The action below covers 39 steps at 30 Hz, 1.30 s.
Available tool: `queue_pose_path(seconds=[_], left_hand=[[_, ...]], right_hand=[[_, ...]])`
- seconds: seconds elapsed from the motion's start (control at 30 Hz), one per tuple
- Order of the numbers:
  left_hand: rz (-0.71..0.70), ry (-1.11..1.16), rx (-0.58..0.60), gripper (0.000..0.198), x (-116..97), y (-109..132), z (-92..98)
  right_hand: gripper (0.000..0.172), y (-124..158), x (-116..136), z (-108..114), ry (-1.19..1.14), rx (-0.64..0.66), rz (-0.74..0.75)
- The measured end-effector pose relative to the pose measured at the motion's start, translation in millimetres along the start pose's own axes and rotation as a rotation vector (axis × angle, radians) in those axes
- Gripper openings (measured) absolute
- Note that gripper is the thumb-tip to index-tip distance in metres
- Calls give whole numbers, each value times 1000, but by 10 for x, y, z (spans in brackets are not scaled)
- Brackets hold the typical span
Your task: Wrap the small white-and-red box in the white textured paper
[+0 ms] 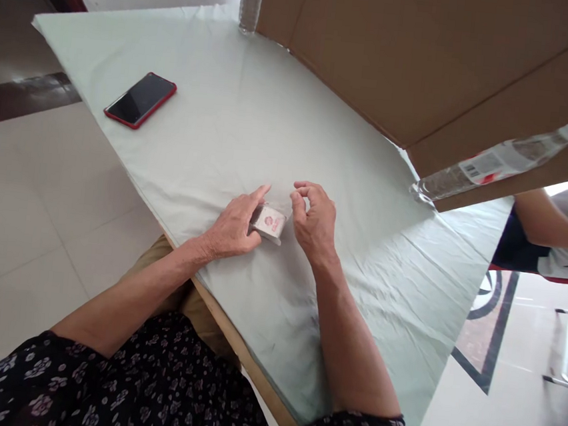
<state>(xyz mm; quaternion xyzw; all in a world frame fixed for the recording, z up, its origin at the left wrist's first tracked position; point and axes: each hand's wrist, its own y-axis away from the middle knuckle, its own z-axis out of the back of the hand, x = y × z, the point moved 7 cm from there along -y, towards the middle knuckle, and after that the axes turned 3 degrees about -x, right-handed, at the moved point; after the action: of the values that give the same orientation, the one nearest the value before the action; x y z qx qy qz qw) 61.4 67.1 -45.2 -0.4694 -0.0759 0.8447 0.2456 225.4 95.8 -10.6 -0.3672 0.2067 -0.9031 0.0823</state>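
Note:
A small white box with a red print [270, 222] lies on the cloth-covered table, with what looks like clear wrapping at its edge. My left hand [236, 227] holds it from the left, thumb on the near side and fingers on the far side, hiding its left end. Just right of the box is my right hand [314, 220], raised a little, its thumb and index finger brought together. Whether anything thin is pinched there I cannot make out.
A black phone in a red case [141, 100] lies at the table's left. Along the far side stands a large cardboard panel [379, 55], with a plastic bottle [251, 2] at its left end and another bottle [500, 163] leaning at right. Another person's arm [554, 222] shows beyond.

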Motion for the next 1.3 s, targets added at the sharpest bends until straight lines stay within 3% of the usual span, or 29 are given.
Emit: queue_pose_path(seconds=[0.13, 0.3, 0.53, 0.73, 0.9, 1.07, 1.2, 1.3], left_hand=[[-16, 24, -30, 93, -24, 2, 21], [-36, 77, -35, 82, -69, -4, 63], [51, 204, -153, 17, -108, -15, 280], [115, 384, -187, 23, -39, -18, 244], [265, 593, -80, 32, 67, -27, 93], [336, 589, -12, 27, 85, -55, 69], [393, 608, 3, 37, 109, -62, 66], [418, 645, -23, 49, 140, -57, 69]], right_hand=[[16, -113, -216, -118, -107, 37, -144], [19, -43, -403, -171, -292, -1, -290], [21, -122, -272, -75, -371, -35, -263], [24, -436, -90, -17, -320, -51, -107], [26, -725, -118, 7, -285, -108, -42], [25, -942, -237, 30, -262, -155, -57], [23, -684, -171, 249, -249, -252, -127], [27, -283, 43, 333, -147, -139, -175]])
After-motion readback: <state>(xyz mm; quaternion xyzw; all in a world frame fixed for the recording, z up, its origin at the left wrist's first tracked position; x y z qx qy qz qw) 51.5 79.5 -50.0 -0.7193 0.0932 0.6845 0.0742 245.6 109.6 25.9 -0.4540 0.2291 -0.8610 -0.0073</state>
